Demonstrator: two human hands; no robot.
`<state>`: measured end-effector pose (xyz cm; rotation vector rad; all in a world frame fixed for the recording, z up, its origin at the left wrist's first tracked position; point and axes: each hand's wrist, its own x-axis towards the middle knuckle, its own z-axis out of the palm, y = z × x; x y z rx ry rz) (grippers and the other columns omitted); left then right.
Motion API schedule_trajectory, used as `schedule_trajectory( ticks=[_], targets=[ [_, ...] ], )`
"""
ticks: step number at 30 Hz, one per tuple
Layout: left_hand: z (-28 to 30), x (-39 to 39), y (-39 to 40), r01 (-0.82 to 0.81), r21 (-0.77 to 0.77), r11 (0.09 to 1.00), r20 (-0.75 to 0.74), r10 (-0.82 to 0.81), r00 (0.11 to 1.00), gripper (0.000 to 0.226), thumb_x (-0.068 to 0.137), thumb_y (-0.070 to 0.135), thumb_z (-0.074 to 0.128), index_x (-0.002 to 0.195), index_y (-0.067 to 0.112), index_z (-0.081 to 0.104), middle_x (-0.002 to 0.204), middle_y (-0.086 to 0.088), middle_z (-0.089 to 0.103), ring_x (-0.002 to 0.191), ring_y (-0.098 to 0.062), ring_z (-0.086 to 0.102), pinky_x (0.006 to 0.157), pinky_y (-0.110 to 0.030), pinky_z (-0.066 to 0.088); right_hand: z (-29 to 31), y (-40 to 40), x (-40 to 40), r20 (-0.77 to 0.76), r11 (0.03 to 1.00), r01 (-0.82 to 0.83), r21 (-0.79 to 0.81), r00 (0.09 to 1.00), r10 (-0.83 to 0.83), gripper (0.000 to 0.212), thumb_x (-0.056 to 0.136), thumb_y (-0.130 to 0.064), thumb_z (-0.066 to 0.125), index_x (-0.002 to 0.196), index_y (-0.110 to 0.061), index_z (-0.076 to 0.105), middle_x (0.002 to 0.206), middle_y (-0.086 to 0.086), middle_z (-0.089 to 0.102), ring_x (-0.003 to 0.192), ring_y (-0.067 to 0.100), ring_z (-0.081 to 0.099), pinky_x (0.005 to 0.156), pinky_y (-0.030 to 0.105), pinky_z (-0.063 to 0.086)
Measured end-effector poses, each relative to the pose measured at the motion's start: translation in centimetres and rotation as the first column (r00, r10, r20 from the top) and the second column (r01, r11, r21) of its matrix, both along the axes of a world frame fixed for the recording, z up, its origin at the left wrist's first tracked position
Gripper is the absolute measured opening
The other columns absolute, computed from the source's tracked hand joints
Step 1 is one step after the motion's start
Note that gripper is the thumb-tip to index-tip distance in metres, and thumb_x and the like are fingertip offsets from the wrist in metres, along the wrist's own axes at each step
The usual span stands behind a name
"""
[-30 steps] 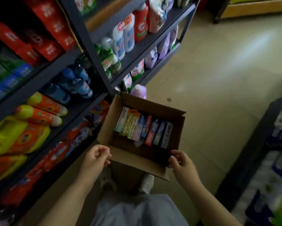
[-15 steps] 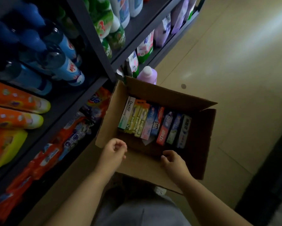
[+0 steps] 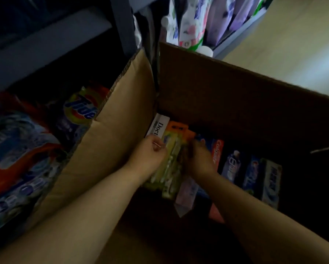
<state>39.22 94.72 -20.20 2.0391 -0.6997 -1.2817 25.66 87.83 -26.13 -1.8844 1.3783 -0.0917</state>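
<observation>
Yellow-green flat cardboard pack stands in the open brown cardboard box, beside the white carton. Left hand grips its left edge and right hand its right edge (fingers dim), so the pack lies between the palms.

Your left hand and right hand are bare, and so are both forearms. The left forearm enters from the lower left of the frame and the right forearm from the lower right, each uncovered along all its visible length. A small pale glint shows on one of your left fingers. The right hand is dim with shadow.
</observation>
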Motion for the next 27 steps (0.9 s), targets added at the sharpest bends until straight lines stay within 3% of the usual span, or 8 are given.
schedule_trajectory(
  ticks=[5,8,11,15,18,22,25,27],
  targets=[
    [-2.1,-0.2,-0.1,-0.284,-0.013,0.959,-0.208,0.275,0.939,0.012,0.093,0.008,0.051,0.088,0.018,0.054,0.088,-0.005,0.058,0.072,-0.016,0.057,0.064,-0.027,0.045,-3.4,-3.6,0.8,-0.139,0.972,-0.119,-0.203,0.986,0.092,0.066,0.088,-0.031,0.063,0.144,-0.013,0.035,0.146,0.011,0.037,0.133,0.031,0.032,0.108,0.037,0.028],
    [-1.7,0.6,-0.2,-0.280,-0.036,0.959,-0.202,0.268,0.942,0.009,0.094,0.010,0.051,0.093,0.018,0.055,0.088,-0.003,0.058,0.067,-0.014,0.057,0.061,-0.025,0.043,-3.4,-4.4,0.3,-0.329,0.960,-0.206,-0.188,0.934,0.136,0.084,0.083,-0.055,0.062,0.149,-0.022,0.023,0.154,0.005,0.027,0.138,0.033,0.023,0.111,0.042,0.023],
    [-1.5,0.7,0.5,-0.231,-0.008,0.973,-0.208,0.225,0.952,0.011,0.094,0.010,0.051,0.090,0.018,0.056,0.084,-0.002,0.059,0.067,-0.012,0.057,0.061,-0.024,0.043,-2.5,-4.5,-0.2,-0.324,0.981,-0.160,-0.106,0.939,0.118,0.087,0.080,-0.057,0.066,0.149,-0.026,0.023,0.155,0.004,0.022,0.139,0.032,0.018,0.110,0.043,0.019],
    [-3.0,0.4,2.6,-0.086,0.038,0.996,-0.138,0.091,0.986,0.010,0.093,0.013,0.056,0.086,0.020,0.057,0.079,-0.002,0.060,0.073,-0.013,0.058,0.066,-0.025,0.044,-2.0,-4.1,-0.1,-0.036,0.993,-0.047,-0.109,0.998,0.043,0.074,0.083,-0.032,0.073,0.145,-0.019,0.034,0.149,0.005,0.023,0.136,0.027,0.029,0.108,0.033,0.029],
    [-3.5,0.6,3.2,-0.033,0.016,0.999,-0.111,0.035,0.993,0.012,0.092,0.011,0.058,0.085,0.021,0.057,0.077,-0.002,0.058,0.075,-0.015,0.057,0.067,-0.024,0.044,-0.8,-4.0,-0.3,0.263,0.995,0.104,0.002,0.960,-0.101,0.043,0.091,-0.018,0.064,0.131,-0.016,0.050,0.136,0.005,0.037,0.118,0.013,0.045,0.087,0.010,0.040],
    [-2.7,-0.1,2.6,0.049,-0.055,0.997,-0.148,-0.057,0.987,0.008,0.091,0.016,0.061,0.090,0.023,0.057,0.087,0.003,0.059,0.082,-0.011,0.058,0.071,-0.022,0.045,1.3,-3.5,0.0,0.447,0.945,0.195,0.264,0.843,-0.299,0.017,0.092,-0.016,0.062,0.107,-0.023,0.060,0.103,-0.006,0.059,0.094,0.010,0.058,0.075,0.021,0.050],
    [-2.2,-0.5,2.7,0.153,-0.042,0.987,-0.208,-0.159,0.965,0.008,0.094,0.026,0.057,0.098,0.033,0.056,0.092,0.016,0.062,0.082,0.006,0.061,0.070,-0.013,0.048,2.5,-3.0,1.0,0.508,0.894,0.156,0.420,0.776,-0.374,0.015,0.092,-0.012,0.062,0.100,-0.025,0.063,0.096,-0.005,0.063,0.091,0.015,0.063,0.083,0.034,0.056],
    [-2.2,-0.3,3.1,0.153,-0.042,0.987,-0.268,-0.158,0.950,0.014,0.095,0.020,0.054,0.094,0.033,0.058,0.091,0.012,0.069,0.077,0.007,0.064,0.069,-0.012,0.050,2.8,-2.9,1.6,0.532,0.893,0.093,0.440,0.775,-0.342,0.015,0.093,-0.012,0.060,0.099,-0.025,0.063,0.096,-0.005,0.063,0.093,0.015,0.064,0.086,0.036,0.056]
  ],
)
